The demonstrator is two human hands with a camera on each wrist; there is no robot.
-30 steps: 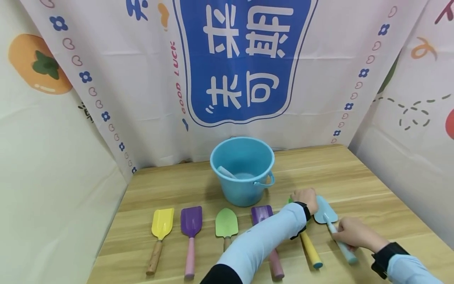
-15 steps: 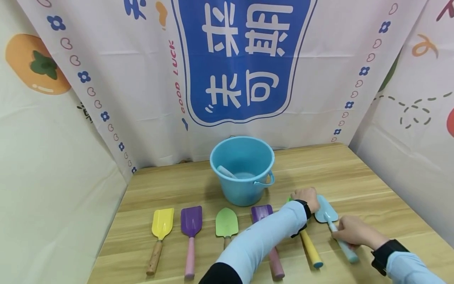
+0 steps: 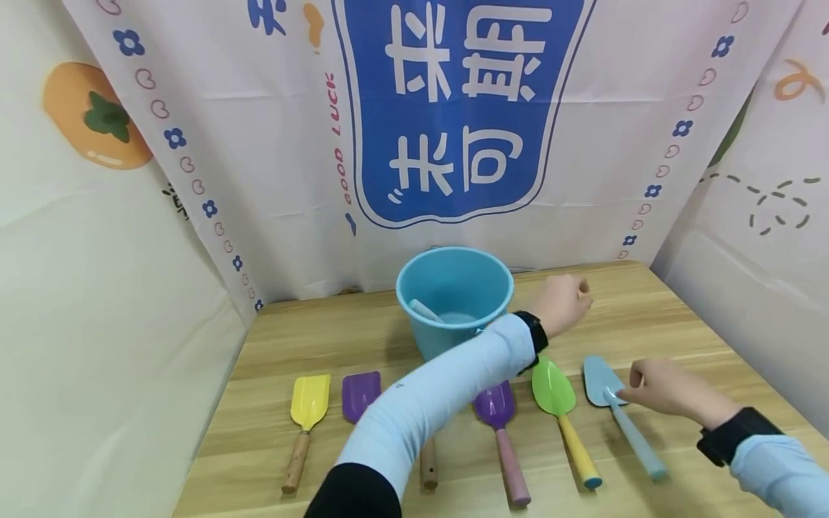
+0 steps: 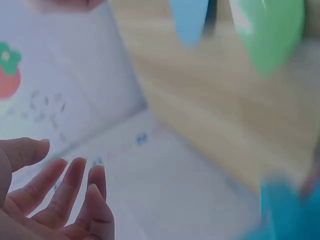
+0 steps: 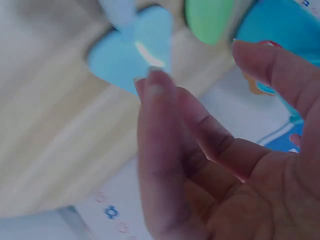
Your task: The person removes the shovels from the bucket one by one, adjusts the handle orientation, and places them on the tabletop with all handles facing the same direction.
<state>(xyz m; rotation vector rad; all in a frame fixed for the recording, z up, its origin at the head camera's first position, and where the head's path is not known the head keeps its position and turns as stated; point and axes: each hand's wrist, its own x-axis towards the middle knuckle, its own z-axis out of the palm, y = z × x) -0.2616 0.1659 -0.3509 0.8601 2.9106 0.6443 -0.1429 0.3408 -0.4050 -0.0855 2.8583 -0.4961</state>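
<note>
My left hand (image 3: 560, 306) is raised over the table just right of the blue bucket (image 3: 424, 334), its fingers loosely bent around nothing in the left wrist view. Over the light blue shovel (image 3: 637, 439) hovers my right hand (image 3: 670, 388); its relaxed fingers and thumb stand apart and hold nothing in the right wrist view. That shovel lies flat at the right end of a row. Beside it is a green shovel (image 3: 553, 392) with a yellow handle. A light blue handle (image 3: 424, 311) leans inside the bucket. My left sleeve hides part of the bucket and row.
Further left lie a purple shovel (image 3: 495, 406) with a pink handle, a wooden handle (image 3: 428, 464) whose blade is hidden, another purple shovel (image 3: 360, 396) and a yellow shovel (image 3: 309, 401). Printed cloth (image 3: 291, 244) stands behind and beside the wooden table (image 3: 220, 432).
My left hand has left the green shovel and risen up and back toward the bucket's right side. My right hand has let go of the light blue shovel's handle and lifted.
</note>
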